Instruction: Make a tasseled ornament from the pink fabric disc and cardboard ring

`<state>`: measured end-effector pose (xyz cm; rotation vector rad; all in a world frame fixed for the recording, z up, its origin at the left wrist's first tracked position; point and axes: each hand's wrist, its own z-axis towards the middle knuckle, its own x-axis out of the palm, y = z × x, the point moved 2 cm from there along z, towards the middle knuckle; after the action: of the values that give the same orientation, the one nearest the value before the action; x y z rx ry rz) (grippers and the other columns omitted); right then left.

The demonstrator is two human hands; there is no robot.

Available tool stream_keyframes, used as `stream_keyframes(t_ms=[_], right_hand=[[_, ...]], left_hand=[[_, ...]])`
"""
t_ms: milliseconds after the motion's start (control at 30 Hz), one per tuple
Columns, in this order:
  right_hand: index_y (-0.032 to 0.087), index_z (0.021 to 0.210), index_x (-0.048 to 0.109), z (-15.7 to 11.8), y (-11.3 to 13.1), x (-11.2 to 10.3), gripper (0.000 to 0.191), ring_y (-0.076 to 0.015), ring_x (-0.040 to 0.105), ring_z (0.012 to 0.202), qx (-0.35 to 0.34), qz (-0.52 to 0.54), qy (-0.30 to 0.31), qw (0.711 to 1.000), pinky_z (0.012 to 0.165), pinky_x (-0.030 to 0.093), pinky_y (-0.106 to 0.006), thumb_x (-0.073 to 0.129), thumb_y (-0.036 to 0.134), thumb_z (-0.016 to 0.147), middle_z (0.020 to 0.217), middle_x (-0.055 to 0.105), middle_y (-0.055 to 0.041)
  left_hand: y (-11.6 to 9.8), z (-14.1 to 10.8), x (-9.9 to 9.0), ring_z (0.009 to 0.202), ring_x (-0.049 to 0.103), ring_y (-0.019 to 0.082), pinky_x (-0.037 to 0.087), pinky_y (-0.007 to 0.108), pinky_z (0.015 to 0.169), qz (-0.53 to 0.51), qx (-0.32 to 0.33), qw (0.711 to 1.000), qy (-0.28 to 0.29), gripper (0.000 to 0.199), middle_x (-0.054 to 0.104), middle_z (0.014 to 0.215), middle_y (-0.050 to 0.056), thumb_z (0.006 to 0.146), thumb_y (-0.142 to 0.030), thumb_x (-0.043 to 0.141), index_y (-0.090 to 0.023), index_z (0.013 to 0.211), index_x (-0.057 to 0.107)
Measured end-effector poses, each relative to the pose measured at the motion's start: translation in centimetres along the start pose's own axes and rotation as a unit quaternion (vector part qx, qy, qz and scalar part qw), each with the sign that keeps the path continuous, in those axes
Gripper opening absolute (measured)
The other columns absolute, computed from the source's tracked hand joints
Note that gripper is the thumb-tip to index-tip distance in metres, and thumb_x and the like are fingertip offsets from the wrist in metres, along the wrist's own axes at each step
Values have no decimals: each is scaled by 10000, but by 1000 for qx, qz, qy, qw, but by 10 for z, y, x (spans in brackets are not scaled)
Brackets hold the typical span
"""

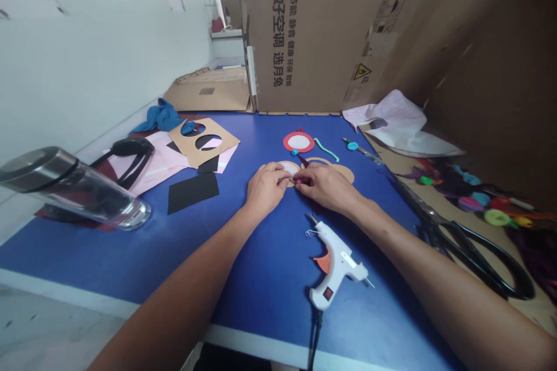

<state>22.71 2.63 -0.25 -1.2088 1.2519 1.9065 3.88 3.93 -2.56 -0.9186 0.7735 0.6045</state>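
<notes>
A small cardboard disc with a white centre (286, 166) lies on the blue table, partly covered by my fingers. My left hand (266, 188) is closed at its left and front edge, thumb and fingertips pressed together on it. From the right, my right hand (328, 186) reaches the same edge with fingertips pinched around something small, with a bit of pink showing; its kind is unclear. Behind my right hand lie more cardboard rounds (345, 173), partly hidden. Just beyond are a red ring with a white centre (299, 141), a blue bead (295, 152) and a mint-green strip (326, 151).
A white glue gun (335, 269) lies in front of my hands, its cord over the near edge. Glass bottle (87, 191), black card (193, 192) and cut cardboard (204, 156) are left. Large black-handled scissors (483, 255) lie right. A big carton (313, 35) stands behind.
</notes>
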Motion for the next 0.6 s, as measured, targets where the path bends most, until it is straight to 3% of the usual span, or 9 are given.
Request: stream_keyframes(t_ms=[600], right_hand=[[209, 1036, 787, -2, -1, 1, 187, -180, 636, 809, 3, 12, -4, 1000, 723, 414, -283, 643, 271, 935, 967, 724, -57]], left_hand=[[-4, -1, -2, 1153, 642, 264, 538, 420, 1043, 40, 5, 999, 22, 230, 743, 1281, 44, 957, -179, 687, -285, 1077, 853]])
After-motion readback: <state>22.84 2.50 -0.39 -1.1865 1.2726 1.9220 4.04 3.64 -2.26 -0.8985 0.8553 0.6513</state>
